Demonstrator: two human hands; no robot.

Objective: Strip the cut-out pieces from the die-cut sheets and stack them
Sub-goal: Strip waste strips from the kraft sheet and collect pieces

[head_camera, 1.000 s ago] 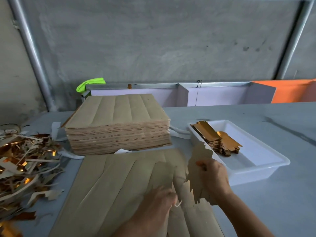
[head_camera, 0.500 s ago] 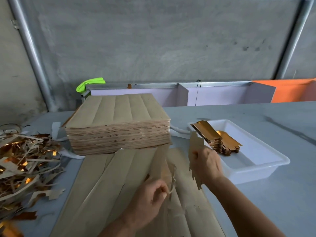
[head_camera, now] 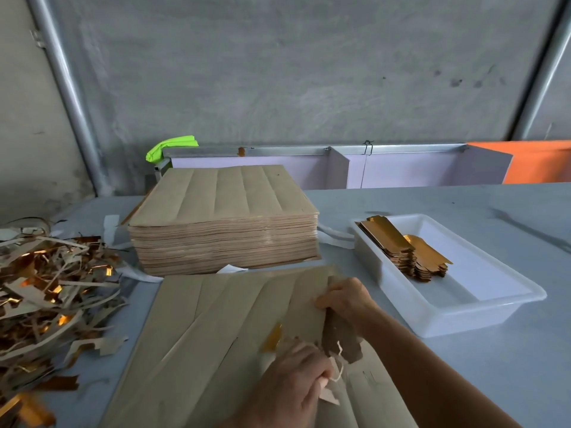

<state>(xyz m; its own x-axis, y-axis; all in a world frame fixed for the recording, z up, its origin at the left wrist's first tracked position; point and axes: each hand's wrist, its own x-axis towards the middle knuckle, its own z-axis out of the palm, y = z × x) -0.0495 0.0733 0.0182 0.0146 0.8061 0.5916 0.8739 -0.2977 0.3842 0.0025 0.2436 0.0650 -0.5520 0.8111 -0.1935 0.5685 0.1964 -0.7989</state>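
Observation:
A brown die-cut sheet lies flat on the table in front of me, cut into long strips. My right hand grips a freed cut-out piece by its upper end, held low over the sheet's right side. My left hand pinches thin waste scrap at the piece's lower end. A flash of gold foil shows where the sheet is lifted. Finished gold cut-outs are stacked in a white plastic tray on the right.
A thick stack of uncut brown sheets stands behind the working sheet. A heap of waste strips covers the table's left side. Lilac panels and an orange board stand along the far edge, with a green cloth at the back.
My right hand has lowered the cut-out from upright above the sheet down toward it. My left hand has slid right and nearer, now pulling scrap at the piece's lower end.

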